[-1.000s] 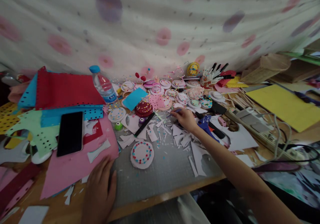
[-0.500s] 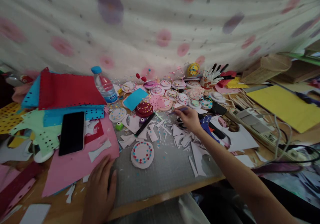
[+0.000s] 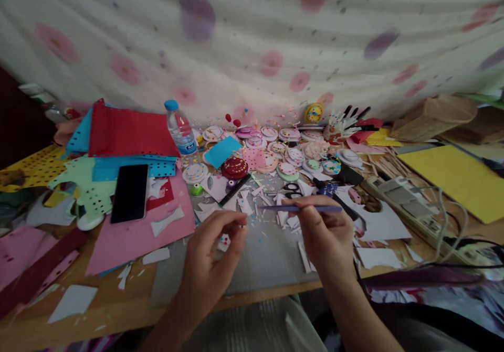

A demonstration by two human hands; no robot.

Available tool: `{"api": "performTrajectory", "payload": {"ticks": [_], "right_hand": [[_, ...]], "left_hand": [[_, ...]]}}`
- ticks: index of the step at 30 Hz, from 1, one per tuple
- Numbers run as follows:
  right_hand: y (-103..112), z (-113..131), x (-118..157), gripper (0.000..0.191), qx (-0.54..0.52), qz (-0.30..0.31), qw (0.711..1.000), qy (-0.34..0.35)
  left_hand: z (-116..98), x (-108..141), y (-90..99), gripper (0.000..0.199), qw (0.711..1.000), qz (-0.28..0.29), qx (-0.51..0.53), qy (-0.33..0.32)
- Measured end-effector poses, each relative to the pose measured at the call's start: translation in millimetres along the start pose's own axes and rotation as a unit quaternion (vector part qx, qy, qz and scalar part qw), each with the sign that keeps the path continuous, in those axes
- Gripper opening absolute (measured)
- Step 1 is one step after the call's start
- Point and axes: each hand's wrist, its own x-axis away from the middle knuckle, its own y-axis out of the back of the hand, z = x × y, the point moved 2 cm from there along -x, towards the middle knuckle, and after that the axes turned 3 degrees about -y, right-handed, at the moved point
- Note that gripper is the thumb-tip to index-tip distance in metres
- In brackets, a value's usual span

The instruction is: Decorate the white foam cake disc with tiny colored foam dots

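Note:
Purple tweezers (image 3: 281,208), slim and pointed, lie level in my right hand (image 3: 325,231), pinched between thumb and fingers with the tip pointing left. My left hand (image 3: 214,252) is raised over the front of the grey mat (image 3: 260,257), thumb and forefinger brought together at the tips. Whatever tiny thing may sit between them is too small to name. Behind that hand, a white disc (image 3: 224,243) edged with red and blue beads shows only in part. Just beyond the hands are a black pen (image 3: 235,190) and black-handled scissors (image 3: 292,189).
Decorated round discs (image 3: 255,141) crowd the back beside a water bottle (image 3: 181,131). At left, a phone (image 3: 129,193) rests on pink foam sheet (image 3: 106,247). White scraps (image 3: 283,218) litter the mat. A power strip (image 3: 409,205) with cables and a yellow sheet (image 3: 452,179) are at right.
My right hand has drawn back from the scraps with the tweezers in it. My left hand has lifted off the table edge, moved right and closed into a pinch. The view has shifted.

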Motion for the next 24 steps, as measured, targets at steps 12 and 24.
{"api": "performTrajectory", "payload": {"ticks": [12, 24], "right_hand": [[5, 12, 46, 0.011, 0.021, 0.024, 0.999, 0.006], [25, 6, 61, 0.012, 0.029, -0.024, 0.999, -0.016]], "left_hand": [[-1, 17, -12.2, 0.011, 0.984, 0.039, 0.143, 0.098], [4, 36, -17.9, 0.01, 0.975, 0.021, 0.154, 0.16]]}}
